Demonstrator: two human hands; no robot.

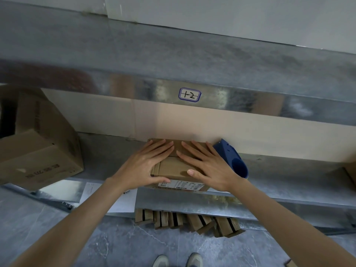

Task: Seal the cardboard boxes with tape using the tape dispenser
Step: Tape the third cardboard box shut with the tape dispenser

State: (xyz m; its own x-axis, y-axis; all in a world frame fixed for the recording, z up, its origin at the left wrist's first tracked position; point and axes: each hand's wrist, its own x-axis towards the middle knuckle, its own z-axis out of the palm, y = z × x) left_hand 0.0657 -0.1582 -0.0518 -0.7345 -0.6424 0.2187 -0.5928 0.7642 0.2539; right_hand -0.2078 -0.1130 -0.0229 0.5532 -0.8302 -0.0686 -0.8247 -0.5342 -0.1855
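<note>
A small cardboard box [174, 167] with a white label on its front lies on the metal shelf [107, 151]. My left hand [146, 164] lies flat on the box's left top flap, fingers straight, thumb along the front edge. My right hand [208, 166] lies flat on the right flap, fingers straight and spread. A blue tape dispenser [234, 158] rests on the shelf just right of the box, beside my right hand, and neither hand holds it.
A large cardboard box [38, 145] sits tilted at the shelf's left end. Another box corner [350, 174] shows at the far right. Several flat folded cartons [188, 220] lie under the shelf on the grey floor. An upper shelf labelled "1-2" [189, 95] overhangs.
</note>
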